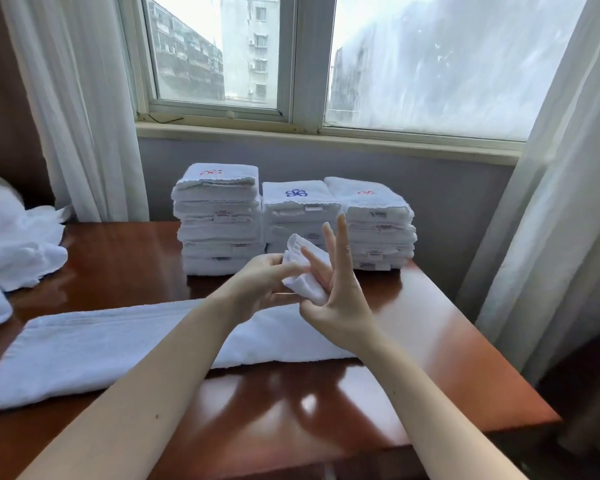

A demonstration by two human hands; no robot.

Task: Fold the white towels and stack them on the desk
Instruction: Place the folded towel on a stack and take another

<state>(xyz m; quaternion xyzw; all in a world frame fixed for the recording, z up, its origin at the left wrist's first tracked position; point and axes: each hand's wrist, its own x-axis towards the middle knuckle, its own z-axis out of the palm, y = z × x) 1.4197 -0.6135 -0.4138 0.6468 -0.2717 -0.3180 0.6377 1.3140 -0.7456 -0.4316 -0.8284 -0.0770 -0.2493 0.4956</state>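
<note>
Hands are raised over the desk in the head view, and the end of a long white towel is bunched between them. The rest of the towel is laid as a flat strip across the near part of the desk, running from the left edge toward the middle. Its right end is lifted off the wood.

The bunch is gripped by the left hand, whose fingers are curled round the cloth from the left. The right hand is held upright against the other side of the bunch. Its fingers are straight and spread and its thumb is low beside the cloth, so the towel is touched there rather than clasped. Both forearms are bare.

Three piles of folded white towels are set side by side at the far edge of the desk, below the window:
- The left stack is the tallest and is topped with red stitching.
- The middle stack is topped with a blue emblem.
- The right stack is topped with red stitching.

Loose towels are heaped at the left, partly on the desk. White curtains are hung at both sides.
</note>
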